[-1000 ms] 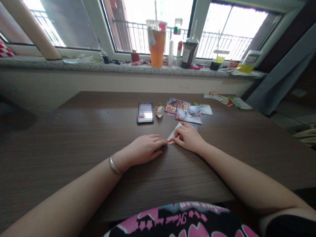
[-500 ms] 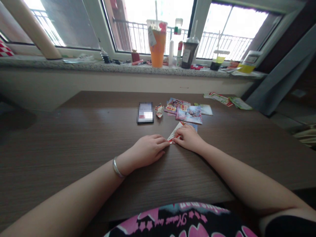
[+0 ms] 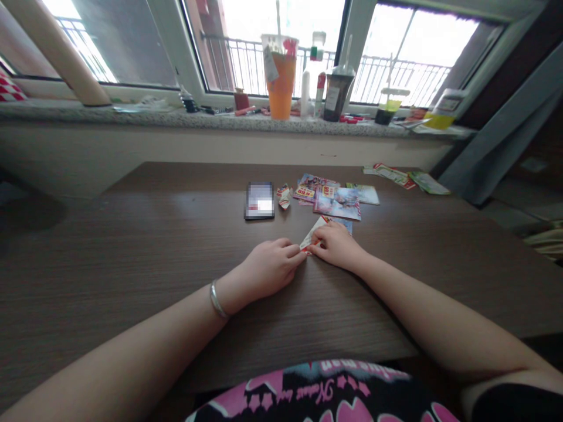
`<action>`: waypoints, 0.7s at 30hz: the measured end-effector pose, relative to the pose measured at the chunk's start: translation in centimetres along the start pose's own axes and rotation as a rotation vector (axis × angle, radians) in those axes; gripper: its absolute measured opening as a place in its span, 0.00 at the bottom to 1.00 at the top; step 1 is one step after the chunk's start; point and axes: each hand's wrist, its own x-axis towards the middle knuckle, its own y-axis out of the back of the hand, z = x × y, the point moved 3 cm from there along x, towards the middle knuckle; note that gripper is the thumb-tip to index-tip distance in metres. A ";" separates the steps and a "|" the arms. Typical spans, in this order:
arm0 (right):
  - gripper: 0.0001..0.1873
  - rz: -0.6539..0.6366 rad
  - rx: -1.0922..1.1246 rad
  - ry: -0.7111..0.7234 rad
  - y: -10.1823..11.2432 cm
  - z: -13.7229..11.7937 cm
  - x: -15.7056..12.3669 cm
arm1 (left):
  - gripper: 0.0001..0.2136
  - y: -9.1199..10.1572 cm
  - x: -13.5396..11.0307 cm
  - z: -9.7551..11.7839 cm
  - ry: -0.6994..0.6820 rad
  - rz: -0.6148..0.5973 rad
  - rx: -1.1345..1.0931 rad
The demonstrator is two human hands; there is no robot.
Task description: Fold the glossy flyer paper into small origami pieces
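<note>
A folded paper (image 3: 311, 236), white with red and printed edges, lies on the brown table between my hands. My right hand (image 3: 338, 246) grips it from the right, with curled fingers pressed on its surface and the thumb at its lower edge. My left hand (image 3: 273, 266) has its fingers bent together and its fingertips pinching at the paper's lower left corner; the hand's underside is hidden. Just behind the right hand, a bluish printed sheet (image 3: 345, 224) shows in part. A small folded paper piece (image 3: 284, 197) rests farther back, beside a phone (image 3: 259, 201) with a blurred screen.
Several printed leaflets (image 3: 338, 202) lie overlapping behind my hands. More paper strips (image 3: 393, 176) sit at the table's back right. On the windowsill (image 3: 149, 119) stand an orange drink cup (image 3: 280, 82), a dark cup (image 3: 337, 97), bottles and pens.
My left hand has shifted slightly right, with its fingers curling more at the paper's lower corner. The right hand stays on the paper, almost unmoved.
</note>
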 end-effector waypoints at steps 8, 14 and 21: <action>0.11 -0.001 0.004 -0.010 0.1 -0.1 0.1 | 0.13 -0.1 0.2 0.1 -0.007 -0.039 0.032; 0.10 -0.001 0.008 -0.016 0.2 0.0 -0.1 | 0.10 0.4 0.1 -0.2 -0.029 -0.066 0.017; 0.12 -0.006 0.008 -0.001 0.3 0.1 -0.2 | 0.13 0.7 -0.4 -0.6 -0.023 -0.075 -0.051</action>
